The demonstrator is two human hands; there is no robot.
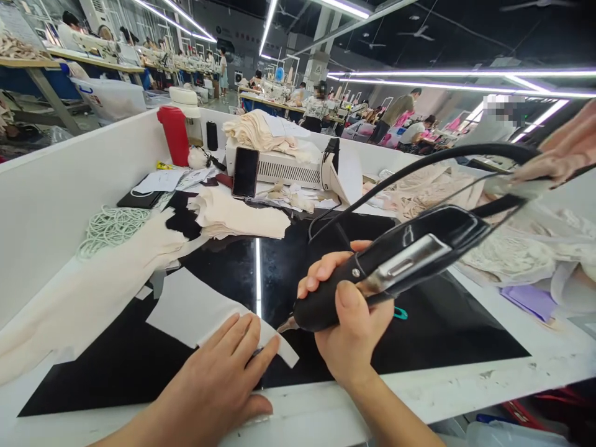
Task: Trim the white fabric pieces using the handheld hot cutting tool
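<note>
The right hand [347, 323] is wrapped tight around the black handle of a cutting tool [395, 264], thumb laid along its side and fingers curled under, with the thin metal tip angled down and to the left, ending just beside the left hand's fingertips. The left hand [221, 372] lies flat, fingers spread a little, pressing down on a pale fabric piece [195, 307] that rests on the glossy black work surface [442, 329]. Whether the tip actually meets the cloth I cannot tell. From the back of the tool a black cord [447, 158] arcs up and away to the right, where someone else's hand [565, 149] shows at the edge of view. Beyond the left hand sits a stack of cream cut pieces [237, 217], and further off a dark phone [245, 172] leans against a white machine [279, 166]. Up and to the left of that stand a red container [174, 133] and a coil of pale cord [112, 226]. To the right of the tool lies a heap of lace fabric [507, 254], and just past the right hand a small teal clip [400, 313] lies on the black surface.
</note>
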